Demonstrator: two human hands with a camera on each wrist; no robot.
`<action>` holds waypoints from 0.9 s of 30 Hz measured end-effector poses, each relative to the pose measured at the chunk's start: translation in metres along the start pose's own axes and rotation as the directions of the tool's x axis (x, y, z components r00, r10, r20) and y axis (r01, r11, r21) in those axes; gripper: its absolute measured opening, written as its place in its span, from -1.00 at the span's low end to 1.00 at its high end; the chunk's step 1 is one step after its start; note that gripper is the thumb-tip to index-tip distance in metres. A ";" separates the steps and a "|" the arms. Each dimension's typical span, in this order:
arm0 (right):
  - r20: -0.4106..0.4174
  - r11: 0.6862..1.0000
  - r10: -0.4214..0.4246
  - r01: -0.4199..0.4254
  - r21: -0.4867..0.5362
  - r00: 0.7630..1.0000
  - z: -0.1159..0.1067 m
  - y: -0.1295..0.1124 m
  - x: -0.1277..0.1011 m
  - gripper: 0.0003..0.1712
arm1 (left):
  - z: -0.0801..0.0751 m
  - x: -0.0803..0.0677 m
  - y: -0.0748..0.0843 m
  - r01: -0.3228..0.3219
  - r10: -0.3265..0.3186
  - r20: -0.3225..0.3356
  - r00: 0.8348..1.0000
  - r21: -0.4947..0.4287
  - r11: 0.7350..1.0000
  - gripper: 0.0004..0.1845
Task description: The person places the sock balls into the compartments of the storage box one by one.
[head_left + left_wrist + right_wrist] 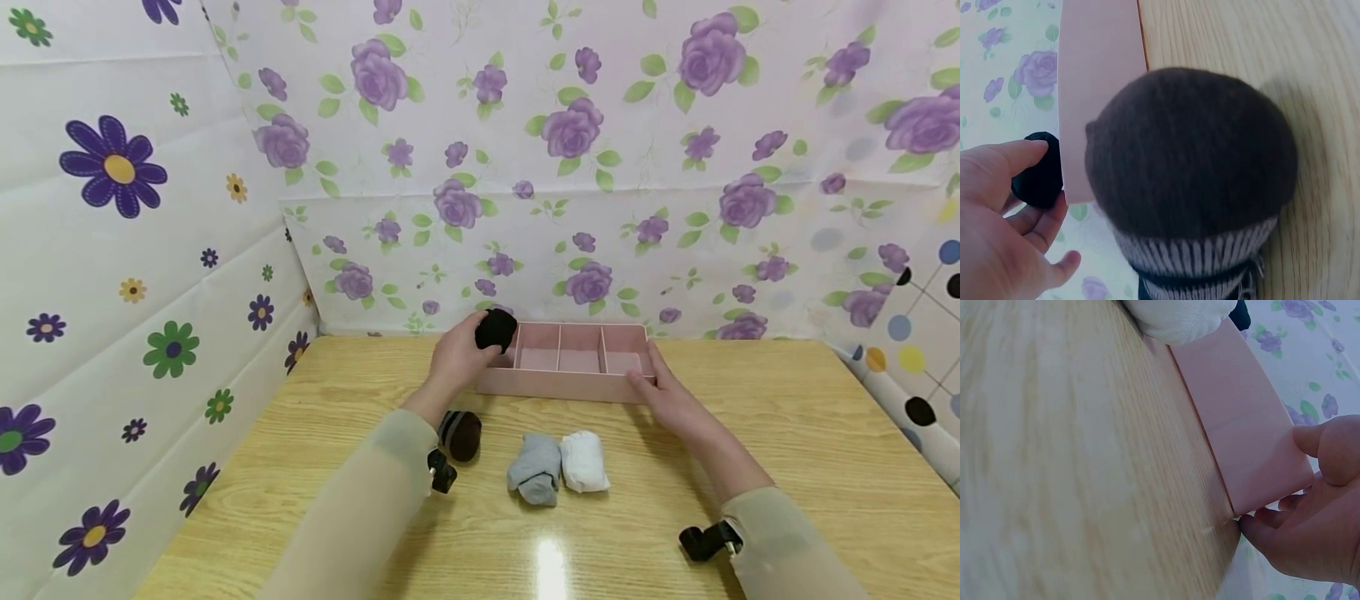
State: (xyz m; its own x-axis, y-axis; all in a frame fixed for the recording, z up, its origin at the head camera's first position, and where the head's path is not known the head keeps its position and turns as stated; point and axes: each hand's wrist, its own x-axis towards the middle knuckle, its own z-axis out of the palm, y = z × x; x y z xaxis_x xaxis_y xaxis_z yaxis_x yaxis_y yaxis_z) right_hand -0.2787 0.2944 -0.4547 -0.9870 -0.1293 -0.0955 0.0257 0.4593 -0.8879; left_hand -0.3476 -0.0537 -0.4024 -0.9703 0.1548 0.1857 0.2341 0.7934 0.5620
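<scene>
From my remote feed, I see the left hand (457, 357) pinching a rolled black bundle (496, 331) between thumb and fingers, over the leftmost compartment of a pink divided box (555, 384); how far it dips below the rim I can't tell. The right hand (667, 393) grips the box's opposite end, thumb against the front wall and fingers along the short side. Between the two hands I can make out the box's other three compartments. A dark brown bundle (467, 436) with a striped cuff lies on the tabletop (637, 517), just beside the left wrist, and looms large in that wrist's view. Nearer me than both hands, and between the forearms, a grey bundle (536, 468) sits right next to a white bundle (585, 461). Beyond the hands, I see a sheet printed with purple flowers (637, 175) behind the box.
</scene>
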 end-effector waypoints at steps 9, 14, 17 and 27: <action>0.003 1.000 -0.003 0.003 0.011 1.000 0.000 -0.001 0.000 0.00 | 0.006 0.001 0.005 0.019 -0.015 -0.043 0.999 0.104 0.994 -0.28; 0.004 1.000 0.002 -0.002 0.009 1.000 0.000 -0.001 0.000 0.00 | 0.009 0.000 0.008 0.033 -0.025 -0.068 0.997 0.112 0.993 -0.28; 0.004 1.000 0.006 -0.006 0.008 1.000 0.000 -0.002 0.000 0.00 | 0.010 0.000 0.009 0.042 -0.032 -0.084 0.996 0.122 0.992 -0.28; 0.004 1.000 0.014 -0.014 0.005 1.000 -0.001 -0.001 -0.001 0.00 | 0.007 -0.007 0.010 0.033 -0.028 -0.057 0.998 0.086 0.996 -0.19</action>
State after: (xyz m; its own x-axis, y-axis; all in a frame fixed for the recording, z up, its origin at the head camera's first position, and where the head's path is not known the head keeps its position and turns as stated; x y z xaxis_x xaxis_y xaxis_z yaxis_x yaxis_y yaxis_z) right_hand -0.2784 0.2953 -0.4533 -0.9859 -0.1261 -0.1097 0.0405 0.4566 -0.8888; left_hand -0.3394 -0.0429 -0.4040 -0.9716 0.0983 0.2153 0.1956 0.8456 0.4968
